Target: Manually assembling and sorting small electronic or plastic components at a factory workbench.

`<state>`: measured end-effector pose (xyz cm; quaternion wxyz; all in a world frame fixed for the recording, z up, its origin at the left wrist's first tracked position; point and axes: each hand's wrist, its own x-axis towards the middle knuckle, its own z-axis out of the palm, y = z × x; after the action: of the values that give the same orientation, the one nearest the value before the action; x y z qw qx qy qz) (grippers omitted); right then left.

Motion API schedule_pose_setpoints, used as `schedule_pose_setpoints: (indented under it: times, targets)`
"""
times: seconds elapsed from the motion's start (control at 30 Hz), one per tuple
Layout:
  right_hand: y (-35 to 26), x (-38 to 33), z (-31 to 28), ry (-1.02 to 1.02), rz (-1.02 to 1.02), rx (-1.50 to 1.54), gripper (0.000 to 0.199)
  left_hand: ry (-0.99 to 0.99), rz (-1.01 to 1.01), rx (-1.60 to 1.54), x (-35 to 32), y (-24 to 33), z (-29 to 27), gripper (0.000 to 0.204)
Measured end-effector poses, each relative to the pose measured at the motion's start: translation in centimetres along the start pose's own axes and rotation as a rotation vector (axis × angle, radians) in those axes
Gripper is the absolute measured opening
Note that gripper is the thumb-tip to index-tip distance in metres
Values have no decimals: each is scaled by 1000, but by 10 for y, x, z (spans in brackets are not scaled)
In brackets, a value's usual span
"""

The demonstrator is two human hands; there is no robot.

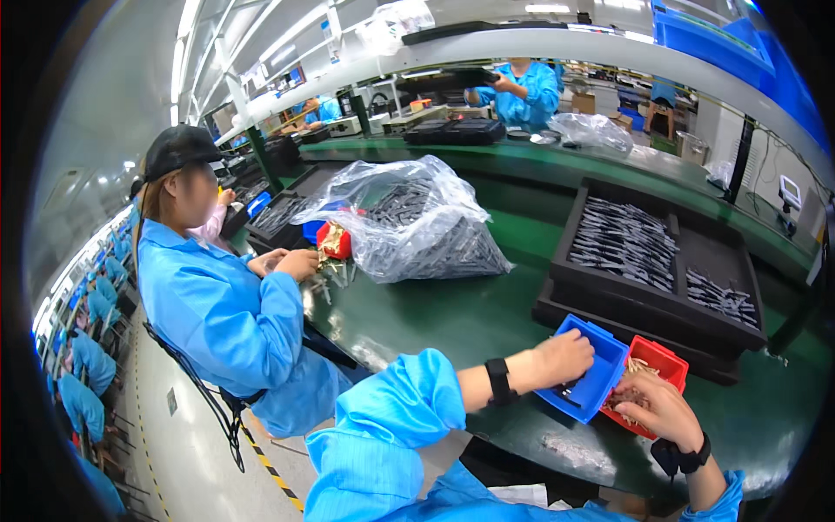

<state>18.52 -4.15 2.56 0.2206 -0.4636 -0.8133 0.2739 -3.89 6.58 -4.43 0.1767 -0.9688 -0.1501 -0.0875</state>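
Seated co-worker, far left of the frame: a person in a blue smock and dark cap [226,300], both hands raised beside a red container [337,244] with gold-coloured pieces at it.
Clear bag, upper centre: a large open plastic bag [470,244] on the green bench [461,313], heaped with many grey, slender parts; judging by that heap, plenty remains unsorted.
Left hand, right of lower centre: the left hand [564,358] is over the near-left side of the blue bin, fingers bent down and close together; whether they pinch anything, I cannot tell.
Blue bin, just under that hand: a blue bin [606,361] with a few dark pieces [570,391] low inside, much of its floor bare.
Red bin, touching the blue one on its right: a red bin [670,352] with a good supply of small, pale gold-toned pieces [641,358].
Right hand, lower right: the right hand [665,409] dips into the red bin, fingers loosely curved and partly parted; any hold is hidden.
Black tray, right: its left compartment holds dense rows of slender parts [624,244] and looks nearly done; the right compartment [709,235] has one short group [720,298] at its near end, so most of that side seems left to fill.
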Motion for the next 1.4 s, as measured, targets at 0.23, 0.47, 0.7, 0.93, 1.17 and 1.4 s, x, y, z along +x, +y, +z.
schedule_pose_setpoints:
  times: [0.23,0.47,0.7,0.93,1.17,1.4]
  targets:
    - [19,15,4,-23,-118,-124,28,-150,55,-192,-9,-29,-4,7]
    - [15,21,-13,-135,-76,-125,27,-175,78,-257,-1,-28,-7,6]
    - [4,36,-35,8,-42,-28,25,-129,-182,-667,-3,-38,-43,9]
    - [-2,66,-5,153,41,332,43,194,-410,-803,-11,-38,-60,14]
    - [4,80,12,38,31,724,60,282,-735,-1151,-13,-31,-62,16]
    - [-11,90,28,176,110,1022,29,605,-831,-1001,-1,-6,-57,12]
